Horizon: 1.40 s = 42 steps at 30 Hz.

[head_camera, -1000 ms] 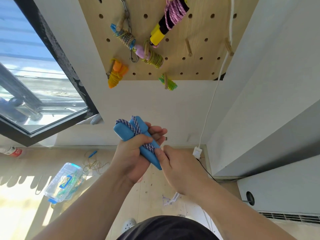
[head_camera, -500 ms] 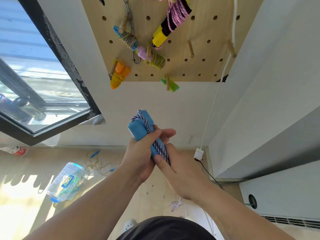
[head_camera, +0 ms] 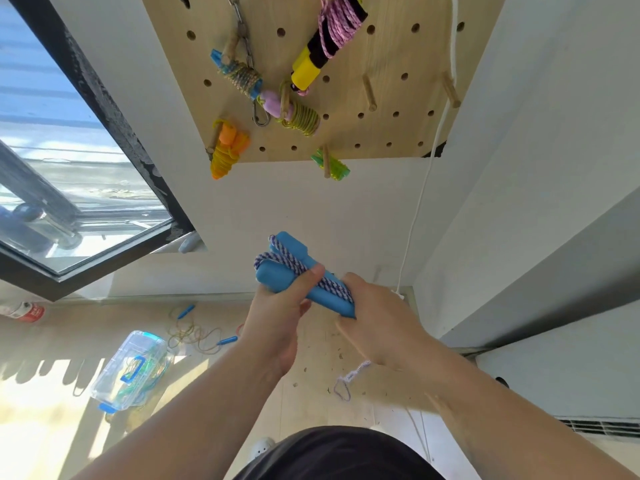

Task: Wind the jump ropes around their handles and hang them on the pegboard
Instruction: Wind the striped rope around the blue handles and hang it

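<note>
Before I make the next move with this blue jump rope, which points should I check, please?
1. Both blue handles together in the left hand: ok.
2. Whole rope wound: not ok, a loose tail hangs below the right hand.
3. Grip of the right hand on the rope: ok, at the handles' lower end.
4. Free place on the pegboard: ok, a bare peg right of the yellow handle.

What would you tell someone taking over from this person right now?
Left grip holds the paired blue handles. Right grip holds the striped rope at their lower end.
Done: a few turns on; five other ropes hang on the pegboard.
To do: wind in the loose tail, hang the bundle on a free peg; another rope lies on the floor.
</note>
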Tool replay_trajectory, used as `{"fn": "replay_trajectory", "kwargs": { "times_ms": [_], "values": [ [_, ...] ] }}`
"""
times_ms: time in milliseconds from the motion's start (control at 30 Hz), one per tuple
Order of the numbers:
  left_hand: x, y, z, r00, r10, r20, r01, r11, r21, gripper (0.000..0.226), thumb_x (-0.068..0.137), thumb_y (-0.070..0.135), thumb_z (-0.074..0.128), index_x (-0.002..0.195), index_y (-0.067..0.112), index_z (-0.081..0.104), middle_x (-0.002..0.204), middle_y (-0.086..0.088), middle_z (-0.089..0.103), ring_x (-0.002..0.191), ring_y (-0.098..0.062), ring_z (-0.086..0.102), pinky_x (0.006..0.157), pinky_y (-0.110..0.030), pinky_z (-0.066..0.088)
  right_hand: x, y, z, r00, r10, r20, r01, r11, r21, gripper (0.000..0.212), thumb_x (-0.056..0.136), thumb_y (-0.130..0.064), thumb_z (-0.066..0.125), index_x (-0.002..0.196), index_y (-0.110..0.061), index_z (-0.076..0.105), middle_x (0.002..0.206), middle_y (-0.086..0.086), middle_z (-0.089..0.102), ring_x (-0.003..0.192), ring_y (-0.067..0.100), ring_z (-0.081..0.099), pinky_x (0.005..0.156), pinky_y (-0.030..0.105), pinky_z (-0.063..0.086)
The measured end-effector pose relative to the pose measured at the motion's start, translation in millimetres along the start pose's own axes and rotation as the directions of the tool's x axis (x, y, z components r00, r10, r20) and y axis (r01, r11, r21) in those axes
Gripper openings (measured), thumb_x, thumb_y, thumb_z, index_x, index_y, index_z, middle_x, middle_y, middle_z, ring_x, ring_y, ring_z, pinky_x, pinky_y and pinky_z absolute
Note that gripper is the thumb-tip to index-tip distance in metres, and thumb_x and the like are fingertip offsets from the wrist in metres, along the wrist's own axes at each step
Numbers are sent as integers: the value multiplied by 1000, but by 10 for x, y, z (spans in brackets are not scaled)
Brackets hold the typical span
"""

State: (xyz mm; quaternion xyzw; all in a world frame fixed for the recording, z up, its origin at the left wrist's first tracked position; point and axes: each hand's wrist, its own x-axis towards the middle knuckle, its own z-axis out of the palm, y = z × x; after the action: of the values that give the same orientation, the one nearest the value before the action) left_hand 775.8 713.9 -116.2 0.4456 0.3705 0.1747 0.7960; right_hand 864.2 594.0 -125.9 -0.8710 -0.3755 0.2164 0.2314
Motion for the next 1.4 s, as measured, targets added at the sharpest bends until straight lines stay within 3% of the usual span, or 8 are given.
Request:
{"fn": "replay_trajectory", "kwargs": {
  "times_ms": [133, 200, 300, 400, 533, 767, 1133, 1400],
  "values": [
    [20, -43, -195, 915, 376, -150, -271, 844, 462, 89, 61, 36, 96, 135, 33, 45, 125, 7, 58, 115, -11, 60, 95, -30, 53, 88, 145, -39, 999, -16, 49, 27, 973, -231, 15, 93, -25, 52, 107, -22, 46, 82, -5, 54, 72, 19, 54, 59, 34, 42],
    [69, 39, -312, 761, 612, 215, -502, 346, 793, 92, 60, 55, 88, 138, 31, 46, 133, 11, 52, 124, -10, 49, 103, -27, 40, 108, 204, -52, 995, -31, 93, 60, 943, -327, 18, 94, -23, 52, 111, -22, 47, 85, -2, 56, 72, 21, 53, 58, 33, 38],
    [167, 162, -260, 684, 192, 703, -582, -436, 686, 76, 69, 63, 72, 132, 26, 54, 127, 5, 56, 124, -21, 47, 109, -37, 32, 106, 194, -44, 979, -93, 180, 155, 918, -365, 18, 94, -20, 51, 111, -22, 45, 87, 0, 58, 75, 24, 57, 63, 36, 46],
    [192, 84, -67, 750, -35, 661, -483, -712, 510, 35, 85, 39, 59, 114, 22, 51, 105, 2, 56, 103, -23, 45, 95, -41, 32, 93, 144, -61, 975, -166, 151, 209, 916, -342, 16, 94, -19, 54, 102, -24, 41, 84, -4, 51, 75, 21, 51, 63, 34, 40],
    [221, 47, 28, 824, -29, 566, -456, -628, 631, 21, 89, 31, 57, 102, 24, 43, 84, 4, 51, 75, -21, 46, 69, -35, 35, 79, 238, -83, 983, -172, 58, 182, 939, -294, 16, 92, -20, 58, 102, -23, 47, 86, -5, 57, 78, 19, 55, 62, 33, 37],
    [156, -116, 91, 880, -182, 439, -468, -496, 732, 27, 80, 24, 65, 98, 27, 45, 83, 8, 53, 78, -21, 54, 77, -38, 57, 44, 411, -132, 948, -54, 313, 10, 990, 139, 38, 82, -69, 62, 101, -37, 61, 92, -12, 67, 82, 9, 64, 75, 34, 54],
    [216, -158, 171, 902, -238, 359, -356, 57, 933, 27, 69, 24, 75, 90, 18, 60, 76, 3, 61, 62, -15, 57, 65, -33, 53, -34, 581, -33, 989, -141, -50, 148, 886, 439, 12, 104, -35, 54, 98, -34, 64, 90, -17, 68, 81, 6, 61, 71, 24, 47],
    [309, -140, 175, 923, -193, 332, -377, -297, 877, 23, 72, 30, 68, 78, 26, 46, 80, 3, 58, 69, -16, 58, 63, -31, 51, -73, 667, -7, 994, -109, 17, 104, 975, 195, 32, 103, -52, 41, 130, -35, 49, 76, -10, 60, 66, 8, 54, 66, 32, 49]
  ]
}}
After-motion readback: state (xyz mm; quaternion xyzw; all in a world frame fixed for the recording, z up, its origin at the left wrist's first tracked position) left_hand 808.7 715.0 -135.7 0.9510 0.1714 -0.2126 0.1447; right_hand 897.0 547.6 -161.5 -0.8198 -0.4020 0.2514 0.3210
